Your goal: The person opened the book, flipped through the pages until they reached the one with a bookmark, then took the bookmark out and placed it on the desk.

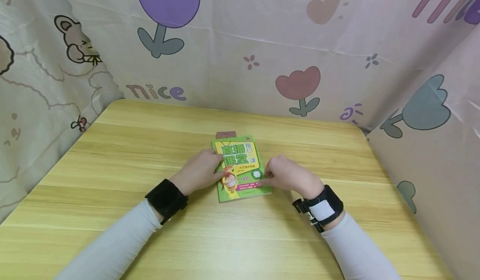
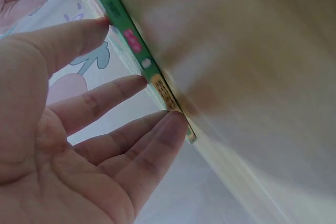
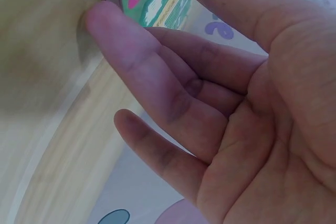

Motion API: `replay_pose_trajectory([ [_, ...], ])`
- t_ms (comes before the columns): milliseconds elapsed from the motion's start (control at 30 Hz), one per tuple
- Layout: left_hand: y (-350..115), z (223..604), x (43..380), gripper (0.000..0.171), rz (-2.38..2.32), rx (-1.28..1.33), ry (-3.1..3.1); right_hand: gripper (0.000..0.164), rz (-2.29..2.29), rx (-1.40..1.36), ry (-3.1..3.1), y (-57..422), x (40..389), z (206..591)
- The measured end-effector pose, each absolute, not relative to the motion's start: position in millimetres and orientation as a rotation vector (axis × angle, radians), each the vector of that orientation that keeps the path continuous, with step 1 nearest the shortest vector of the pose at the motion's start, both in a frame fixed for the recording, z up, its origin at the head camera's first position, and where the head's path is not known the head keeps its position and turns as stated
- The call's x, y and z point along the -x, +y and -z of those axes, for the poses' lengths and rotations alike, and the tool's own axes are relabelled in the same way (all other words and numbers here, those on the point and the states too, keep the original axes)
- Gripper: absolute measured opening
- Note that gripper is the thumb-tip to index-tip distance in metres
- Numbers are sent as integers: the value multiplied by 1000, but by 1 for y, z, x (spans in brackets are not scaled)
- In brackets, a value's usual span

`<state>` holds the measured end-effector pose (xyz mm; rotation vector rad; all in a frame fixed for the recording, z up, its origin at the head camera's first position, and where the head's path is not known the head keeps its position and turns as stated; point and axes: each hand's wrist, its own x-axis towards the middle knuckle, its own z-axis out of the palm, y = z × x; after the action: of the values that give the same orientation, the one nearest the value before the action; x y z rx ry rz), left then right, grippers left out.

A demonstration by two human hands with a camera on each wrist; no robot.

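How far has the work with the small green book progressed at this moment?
Done: the green book lies flat and closed on the wooden table, cover up. In hand: the left hand touches its left edge with straight fingers, and the right hand touches its right edge. Left: the book is not yet opened or lifted. A small brown item lies behind it, untouched.

Both arms wear long, pale grey sleeves of smooth fabric that end at the wrists. Just behind the left grip [image 1: 198, 171] sits a broad black fabric wrist strap [image 1: 166, 198], plain and unmarked. Behind the right grip [image 1: 288, 176] is a matching black strap [image 1: 323, 208] carrying a white rectangular patch, with a small black buckle-like fitting on its near edge.
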<state>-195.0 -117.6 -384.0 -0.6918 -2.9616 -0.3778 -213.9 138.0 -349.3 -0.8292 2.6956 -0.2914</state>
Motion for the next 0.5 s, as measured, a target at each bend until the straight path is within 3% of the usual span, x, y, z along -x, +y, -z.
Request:
replay_pose_trajectory([
  [267, -116, 383, 190, 30, 451, 800, -2919, 26, 325, 921, 2657, 138, 206, 350],
  [500, -112, 381, 183, 20, 568, 720, -2989, 24, 346, 906, 2634, 136, 201, 349],
])
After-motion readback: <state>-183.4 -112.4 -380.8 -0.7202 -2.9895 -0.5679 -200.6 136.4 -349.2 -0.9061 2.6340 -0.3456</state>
